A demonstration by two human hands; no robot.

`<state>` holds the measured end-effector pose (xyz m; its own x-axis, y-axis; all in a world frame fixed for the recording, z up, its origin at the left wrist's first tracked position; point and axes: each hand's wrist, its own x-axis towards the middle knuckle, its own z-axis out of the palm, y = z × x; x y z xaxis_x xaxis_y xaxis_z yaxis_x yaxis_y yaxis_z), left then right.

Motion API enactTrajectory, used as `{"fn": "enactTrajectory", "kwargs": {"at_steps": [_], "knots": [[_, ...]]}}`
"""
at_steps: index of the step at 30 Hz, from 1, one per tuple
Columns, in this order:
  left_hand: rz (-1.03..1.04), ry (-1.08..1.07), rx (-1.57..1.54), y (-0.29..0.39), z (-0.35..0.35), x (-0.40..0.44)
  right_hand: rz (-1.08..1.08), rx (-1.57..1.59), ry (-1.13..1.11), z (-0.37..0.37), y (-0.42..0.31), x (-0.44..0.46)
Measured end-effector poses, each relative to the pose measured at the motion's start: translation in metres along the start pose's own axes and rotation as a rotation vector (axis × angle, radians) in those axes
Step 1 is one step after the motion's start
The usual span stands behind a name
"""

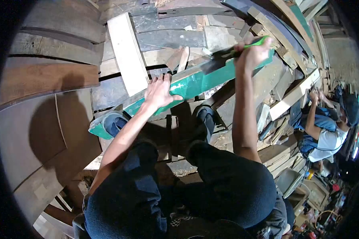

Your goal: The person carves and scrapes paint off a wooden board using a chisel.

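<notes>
Planks (127, 53) crowd left hand (159, 91) on board (195, 83); right hand (254, 55) grips likely saw (215, 65)

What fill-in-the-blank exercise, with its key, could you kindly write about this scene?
The dark-bladed handsaw with the bright-green handle is held by ____ of the person's two hands.
The person's left hand rests on a long, straight wooden board painted ____.
The co-worker at the right of the picture wears a shirt coloured ____.

Missing words: one; green; white.
</notes>
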<state>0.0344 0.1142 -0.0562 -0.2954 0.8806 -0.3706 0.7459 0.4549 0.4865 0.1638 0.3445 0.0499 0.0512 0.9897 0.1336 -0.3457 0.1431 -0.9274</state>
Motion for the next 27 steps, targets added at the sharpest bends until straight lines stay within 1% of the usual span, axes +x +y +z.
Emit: {"fn": "enactTrajectory", "kwargs": {"at_steps": [1,2,4,5,8,9,10,12,13,14,16,17,18,20,21,22,23,24,27], "knots": [[0.006,-0.009,-0.027,-0.002,0.000,0.001,0.040,0.031,0.052,0.000,0.003,0.001],[0.001,-0.007,-0.018,-0.003,0.000,0.003,0.100,0.077,0.039,-0.006,0.003,0.008],[-0.016,-0.020,0.002,-0.001,0.001,0.001,0.034,0.011,0.038,-0.004,-0.004,0.006],[-0.007,0.044,0.021,-0.001,0.004,-0.003,-0.063,-0.119,-0.011,-0.006,-0.008,0.008],[-0.018,-0.021,-0.006,0.001,-0.003,-0.002,0.205,0.235,0.023,-0.003,-0.027,0.014],[-0.015,-0.039,-0.018,0.000,-0.002,0.000,0.130,0.117,0.080,-0.001,-0.021,0.016],[-0.011,-0.023,-0.010,-0.001,0.000,0.000,0.067,0.107,0.020,0.001,-0.015,0.010],[-0.003,0.013,0.007,-0.002,0.004,0.000,0.072,-0.024,0.020,0.009,-0.001,-0.006],[0.007,0.036,0.014,-0.003,0.007,0.000,0.050,-0.035,0.051,0.007,-0.001,-0.001],[0.015,0.060,0.021,-0.005,0.010,0.001,0.105,0.039,0.074,0.003,0.003,0.009],[0.019,0.054,0.011,-0.004,0.005,-0.001,0.029,0.016,0.029,0.008,-0.008,0.004],[0.014,0.029,-0.008,-0.003,0.002,0.000,0.086,0.027,0.086,0.009,-0.018,0.006],[0.009,-0.002,-0.029,-0.002,0.000,-0.001,0.103,0.042,0.068,0.009,-0.021,0.006],[0.014,0.007,-0.004,-0.002,0.002,0.000,0.124,0.080,0.036,0.008,-0.024,0.008],[0.007,0.004,-0.001,0.001,-0.001,-0.002,-0.028,-0.010,-0.026,0.007,-0.014,0.004],[-0.002,0.005,0.002,0.003,-0.004,-0.003,0.011,-0.072,-0.062,0.008,-0.007,0.001],[0.041,0.139,0.043,-0.002,0.009,-0.005,0.045,-0.043,-0.038,0.008,-0.004,0.001],[0.037,0.122,0.032,-0.002,0.008,-0.003,0.081,-0.015,-0.018,0.009,-0.003,0.001],[0.024,0.060,0.005,-0.002,0.001,-0.002,0.042,-0.028,0.004,0.010,-0.006,0.004]]}}
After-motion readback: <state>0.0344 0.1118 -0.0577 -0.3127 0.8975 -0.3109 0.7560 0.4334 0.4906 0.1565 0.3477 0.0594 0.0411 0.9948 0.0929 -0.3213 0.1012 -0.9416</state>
